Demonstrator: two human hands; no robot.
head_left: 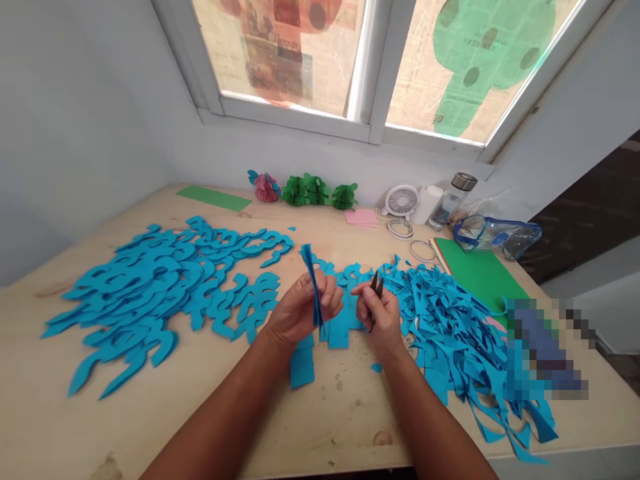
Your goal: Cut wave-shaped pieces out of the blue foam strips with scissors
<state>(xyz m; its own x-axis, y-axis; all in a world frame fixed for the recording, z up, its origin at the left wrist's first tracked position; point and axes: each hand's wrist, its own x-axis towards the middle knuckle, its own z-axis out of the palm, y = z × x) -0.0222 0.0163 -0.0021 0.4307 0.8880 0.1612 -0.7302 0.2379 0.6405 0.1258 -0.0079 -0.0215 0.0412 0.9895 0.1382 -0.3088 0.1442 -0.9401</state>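
My left hand (305, 303) pinches a folded piece of blue paper (311, 267), seen nearly edge-on, above the middle of the table. Just to its right, my right hand (383, 317) is closed around a pair of scissors (377, 285); their dark blades point up and stand slightly apart. The scissors do not touch the paper. Beneath and between the hands lie blue paper rectangles (339, 331). To the left spreads a big pile of curved blue cut-outs (145, 280). A heap of blue paper scraps (445, 320) lies right of my right hand.
Green paper sheets (483, 273) lie at the right, beside a clear zip pouch (500, 235). Along the wall stand a water bottle (451, 202), a small white fan (402, 200) and green paper crafts (306, 191). A green strip (214, 198) lies at the back left.
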